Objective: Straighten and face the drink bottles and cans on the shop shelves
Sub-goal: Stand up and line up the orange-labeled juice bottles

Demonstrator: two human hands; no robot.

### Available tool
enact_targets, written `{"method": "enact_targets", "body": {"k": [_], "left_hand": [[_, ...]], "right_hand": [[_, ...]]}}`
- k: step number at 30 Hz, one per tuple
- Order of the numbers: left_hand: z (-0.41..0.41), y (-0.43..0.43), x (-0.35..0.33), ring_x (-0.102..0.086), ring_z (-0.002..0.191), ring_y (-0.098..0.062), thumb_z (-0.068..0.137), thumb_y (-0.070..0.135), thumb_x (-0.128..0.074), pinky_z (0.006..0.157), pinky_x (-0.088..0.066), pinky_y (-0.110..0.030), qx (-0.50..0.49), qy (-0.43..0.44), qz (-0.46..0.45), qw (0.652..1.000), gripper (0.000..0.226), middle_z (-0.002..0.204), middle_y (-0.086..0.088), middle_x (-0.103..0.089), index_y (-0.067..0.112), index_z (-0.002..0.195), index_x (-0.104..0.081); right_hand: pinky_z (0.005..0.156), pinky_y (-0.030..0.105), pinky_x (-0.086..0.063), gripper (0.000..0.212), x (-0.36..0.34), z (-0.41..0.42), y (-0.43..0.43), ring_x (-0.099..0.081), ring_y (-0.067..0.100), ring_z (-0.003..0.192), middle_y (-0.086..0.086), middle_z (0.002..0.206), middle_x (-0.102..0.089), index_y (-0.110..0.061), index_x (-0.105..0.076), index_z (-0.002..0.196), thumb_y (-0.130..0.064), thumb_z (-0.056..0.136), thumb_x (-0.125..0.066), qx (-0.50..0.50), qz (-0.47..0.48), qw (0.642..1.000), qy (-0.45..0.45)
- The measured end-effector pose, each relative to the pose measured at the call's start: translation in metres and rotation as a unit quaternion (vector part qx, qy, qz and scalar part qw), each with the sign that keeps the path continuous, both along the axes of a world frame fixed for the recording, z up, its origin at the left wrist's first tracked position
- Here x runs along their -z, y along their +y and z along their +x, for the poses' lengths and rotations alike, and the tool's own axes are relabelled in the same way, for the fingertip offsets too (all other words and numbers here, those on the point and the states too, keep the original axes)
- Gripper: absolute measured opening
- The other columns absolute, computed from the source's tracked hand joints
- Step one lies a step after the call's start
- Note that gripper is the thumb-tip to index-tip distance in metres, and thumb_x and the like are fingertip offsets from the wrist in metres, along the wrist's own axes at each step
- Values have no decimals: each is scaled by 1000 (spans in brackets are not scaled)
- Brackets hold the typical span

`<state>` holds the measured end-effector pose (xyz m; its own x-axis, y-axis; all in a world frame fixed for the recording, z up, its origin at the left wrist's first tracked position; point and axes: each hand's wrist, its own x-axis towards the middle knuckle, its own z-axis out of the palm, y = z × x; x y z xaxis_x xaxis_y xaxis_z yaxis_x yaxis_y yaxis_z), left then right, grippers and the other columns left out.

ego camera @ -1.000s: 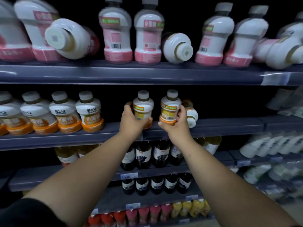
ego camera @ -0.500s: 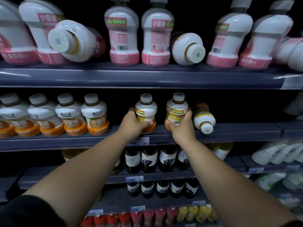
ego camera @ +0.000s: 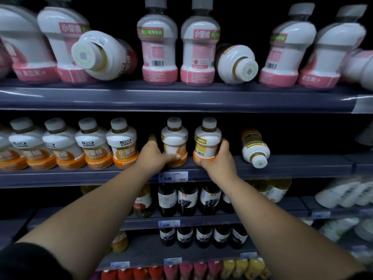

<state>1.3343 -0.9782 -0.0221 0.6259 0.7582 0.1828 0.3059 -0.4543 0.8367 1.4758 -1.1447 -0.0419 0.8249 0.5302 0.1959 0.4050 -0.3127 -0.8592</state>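
On the middle shelf point(ego camera: 282, 164), my left hand point(ego camera: 155, 153) grips the base of an upright white-and-orange bottle point(ego camera: 174, 138). Beside it, my right hand point(ego camera: 219, 158) grips a second upright orange bottle point(ego camera: 206, 138) whose barcode side faces out. To the right, a third orange bottle point(ego camera: 255, 148) lies tipped over with its cap toward me. Left of my hands stands a row of several orange bottles point(ego camera: 91, 144) with labels facing front. On the top shelf, pink-and-white bottles stand upright, and two lie on their sides, one at the left point(ego camera: 101, 55) and one at centre right point(ego camera: 236, 64).
A price tag point(ego camera: 173, 176) hangs on the middle shelf edge under my hands. Dark juice bottles point(ego camera: 187, 199) fill the two shelves below. Red and yellow bottles point(ego camera: 201, 269) line the bottom row. White bottles point(ego camera: 347, 195) lie at the lower right.
The view has shifted down and left a little. Both hands have stayed on the two upright orange bottles and set them level on the shelf; the tipped bottle at right is now fully visible.
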Motion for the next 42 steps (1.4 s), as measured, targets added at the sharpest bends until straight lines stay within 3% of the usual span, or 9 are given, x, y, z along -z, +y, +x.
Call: {"method": "enact_targets", "body": {"k": [4,8,15,19,23,27,32,38,42], "left_hand": [[-9,3,2,-58,112,-20,70,32,-89,89,-46,-32,-10,-9,-8,1000,83,123,-3,-61,13,136,-41],[5,-7,2,-62,106,-19,63,37,-93,91,-53,-37,-21,-28,-30,999,87,117,0,-65,10,131,-45],[-8,12,-6,-66,103,-16,75,22,-87,94,-51,-35,59,31,-78,995,56,110,-1,-69,11,121,-55],[-11,4,-1,-65,101,-9,65,22,-93,91,-53,-35,61,-4,-83,995,74,111,2,-68,16,123,-47],[-10,-6,2,-64,99,-10,65,28,-93,88,-52,-32,17,-11,-31,999,74,109,4,-66,14,121,-47],[-20,-3,-1,-56,102,-14,73,29,-88,89,-46,-33,5,14,-17,1000,68,113,4,-58,17,121,-39],[-24,-7,-1,-59,113,-23,81,31,-81,93,-49,-38,-3,43,16,999,62,125,-5,-62,16,124,-39],[-26,-8,-7,-59,115,-27,82,31,-80,89,-47,-35,-11,67,21,997,60,124,-8,-62,14,125,-40],[-35,-9,-5,-62,111,-27,85,33,-76,85,-50,-35,-39,76,77,993,52,121,-8,-65,13,123,-47]], "right_hand": [[84,29,-46,97,0,2,-5,-58,18,114,-3,122,-57,-18,-28,149,-28,72,-87,-3,-8,1000,-10],[98,37,-48,116,-9,2,9,-54,27,127,8,144,-52,-18,-13,155,-33,69,-90,-20,-39,999,25],[99,41,-48,117,-12,1,15,-53,29,127,7,141,-50,-15,-21,150,-45,61,-91,-24,-69,997,16],[88,41,-54,92,-12,-3,22,-64,23,106,-3,113,-60,-19,-39,130,-42,57,-92,-36,-71,997,5],[92,42,-54,87,-16,0,23,-62,20,107,0,119,-60,-23,-42,119,-42,53,-95,-52,-66,996,8],[89,35,-50,74,-17,3,18,-61,17,105,-6,112,-59,-26,-43,116,-29,62,-94,-86,-59,994,19],[95,40,-51,75,-18,0,19,-62,18,108,-7,114,-62,-28,-46,117,-30,60,-95,-87,-54,995,12],[96,42,-51,75,-19,-5,23,-62,19,110,-3,118,-64,-28,-46,117,-31,60,-95,-93,-60,994,0],[95,42,-52,77,-19,-8,27,-62,19,109,-2,120,-65,-24,-48,119,-33,59,-96,-93,-66,993,-5]]}}
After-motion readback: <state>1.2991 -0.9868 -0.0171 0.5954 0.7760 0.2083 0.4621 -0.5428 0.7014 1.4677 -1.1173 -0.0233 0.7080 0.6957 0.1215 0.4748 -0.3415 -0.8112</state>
